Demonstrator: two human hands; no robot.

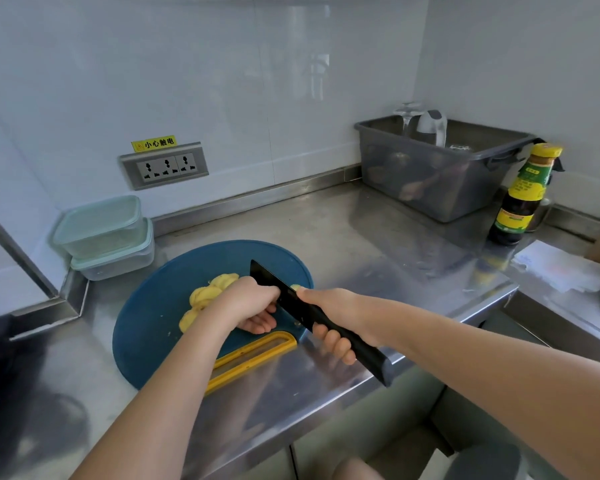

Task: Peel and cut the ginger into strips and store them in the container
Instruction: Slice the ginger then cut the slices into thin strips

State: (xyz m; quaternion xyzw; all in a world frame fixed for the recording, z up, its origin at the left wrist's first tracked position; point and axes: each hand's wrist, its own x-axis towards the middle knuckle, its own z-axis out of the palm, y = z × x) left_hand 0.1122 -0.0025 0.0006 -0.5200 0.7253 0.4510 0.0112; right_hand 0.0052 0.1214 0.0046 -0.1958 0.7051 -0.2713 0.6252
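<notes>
Ginger [207, 297], peeled and yellow, lies on a blue cutting board [146, 327] as the left hand [252, 306] curls over it and the right hand [333, 323] grips a black knife [283, 291].

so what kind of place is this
A kitchen, probably a work or shared one: a stainless steel counter, peeled ginger on a blue cutting board, a black knife, and a sauce bottle.

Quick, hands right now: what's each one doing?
Left hand: curled round the ginger, holding it down.
Right hand: grip closed on the knife.
</notes>
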